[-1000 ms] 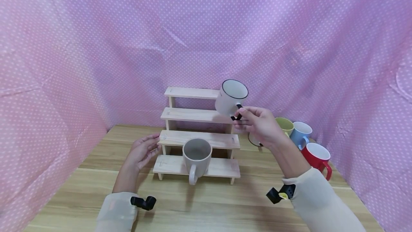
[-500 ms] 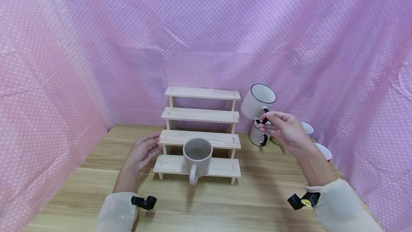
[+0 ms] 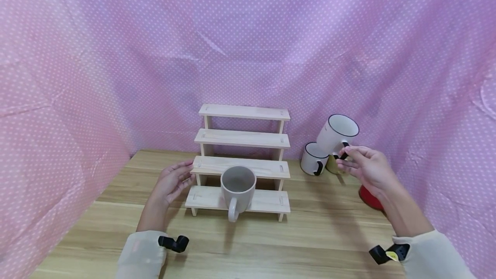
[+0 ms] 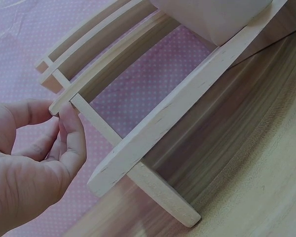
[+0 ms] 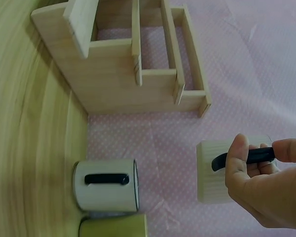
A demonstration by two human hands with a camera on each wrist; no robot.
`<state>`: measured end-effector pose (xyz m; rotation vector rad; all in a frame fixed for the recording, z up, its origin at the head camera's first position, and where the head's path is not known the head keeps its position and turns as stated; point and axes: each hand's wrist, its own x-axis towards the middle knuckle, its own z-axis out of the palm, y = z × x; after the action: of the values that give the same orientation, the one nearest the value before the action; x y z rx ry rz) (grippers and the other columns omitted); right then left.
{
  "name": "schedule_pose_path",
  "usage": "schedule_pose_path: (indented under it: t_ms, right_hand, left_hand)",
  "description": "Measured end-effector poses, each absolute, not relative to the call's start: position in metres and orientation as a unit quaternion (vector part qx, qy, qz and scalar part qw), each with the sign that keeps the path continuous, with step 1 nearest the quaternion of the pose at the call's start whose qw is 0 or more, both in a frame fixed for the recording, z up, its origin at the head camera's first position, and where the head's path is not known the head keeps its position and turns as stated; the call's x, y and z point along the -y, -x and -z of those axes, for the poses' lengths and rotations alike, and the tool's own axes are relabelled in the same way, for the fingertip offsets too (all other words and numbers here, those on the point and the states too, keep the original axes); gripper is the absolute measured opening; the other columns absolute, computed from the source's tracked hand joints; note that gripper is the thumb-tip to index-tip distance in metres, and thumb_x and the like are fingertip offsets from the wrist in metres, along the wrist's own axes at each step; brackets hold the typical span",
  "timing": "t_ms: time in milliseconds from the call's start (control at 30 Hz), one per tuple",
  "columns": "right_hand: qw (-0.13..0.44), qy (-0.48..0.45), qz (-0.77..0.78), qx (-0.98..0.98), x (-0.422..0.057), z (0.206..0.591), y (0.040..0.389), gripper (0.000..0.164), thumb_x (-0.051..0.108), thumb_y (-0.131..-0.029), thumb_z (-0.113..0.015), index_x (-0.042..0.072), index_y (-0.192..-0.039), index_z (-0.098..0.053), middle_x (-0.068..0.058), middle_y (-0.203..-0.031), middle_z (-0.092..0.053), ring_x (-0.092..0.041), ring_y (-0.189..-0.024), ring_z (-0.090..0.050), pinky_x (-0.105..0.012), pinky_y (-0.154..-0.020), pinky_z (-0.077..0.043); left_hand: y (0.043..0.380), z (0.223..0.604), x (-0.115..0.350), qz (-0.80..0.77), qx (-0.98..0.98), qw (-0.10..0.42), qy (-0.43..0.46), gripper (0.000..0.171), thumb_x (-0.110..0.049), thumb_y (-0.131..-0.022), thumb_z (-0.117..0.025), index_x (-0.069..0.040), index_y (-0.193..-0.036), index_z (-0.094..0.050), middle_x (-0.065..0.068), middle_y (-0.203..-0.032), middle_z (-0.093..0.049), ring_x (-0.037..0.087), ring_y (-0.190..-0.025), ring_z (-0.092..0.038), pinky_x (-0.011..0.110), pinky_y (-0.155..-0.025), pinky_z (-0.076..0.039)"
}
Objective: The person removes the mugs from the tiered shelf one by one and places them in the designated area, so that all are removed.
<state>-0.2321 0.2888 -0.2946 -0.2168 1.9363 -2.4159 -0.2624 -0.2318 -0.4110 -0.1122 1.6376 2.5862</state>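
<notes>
My right hand (image 3: 368, 169) holds a white mug (image 3: 331, 137) with a dark rim by its black handle, in the air right of a tiered wooden stand (image 3: 242, 139). The right wrist view shows thumb and fingers curled on that handle (image 5: 260, 155); the mug is tilted. With thumb and fingertips, my left hand (image 3: 172, 184) pinches the left end of the stand's second-lowest board (image 4: 64, 98). A grey mug (image 3: 237, 195) stands upright on the lowest board, handle toward me.
Below the held mug, a second white mug (image 3: 312, 162) with a black handle stands on the wooden table (image 3: 248, 244). Beside it is a yellow-green mug (image 5: 113, 226), partly hidden. A red mug (image 3: 370, 198) is mostly covered by my right arm. Pink dotted cloth (image 3: 240, 33) hangs behind.
My right hand has carried the white mug rightward and down, from in front of the stand's upper boards to beside it. The left hand and the grey mug stay put.
</notes>
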Motion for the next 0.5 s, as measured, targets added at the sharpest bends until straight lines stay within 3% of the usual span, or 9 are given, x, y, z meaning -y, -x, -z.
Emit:
schedule_pose_path:
  t_ms: [500]
  right_hand:
    - [0.014,0.055,0.786,-0.616,-0.336,0.325,0.222,0.019,0.005,-0.105,-0.057,0.004,-0.096,-0.075,-0.004,-0.096,-0.071,-0.022,-0.084,-0.075,-0.032,-0.080,-0.064]
  left_hand:
    - [0.262,0.410,0.231,-0.846,-0.530,0.044,0.036,0.015,0.001,-0.101,-0.060,-0.006,-0.109,-0.071,0.004,-0.103,-0.068,0.012,-0.088,-0.064,0.021,-0.086,-0.060]
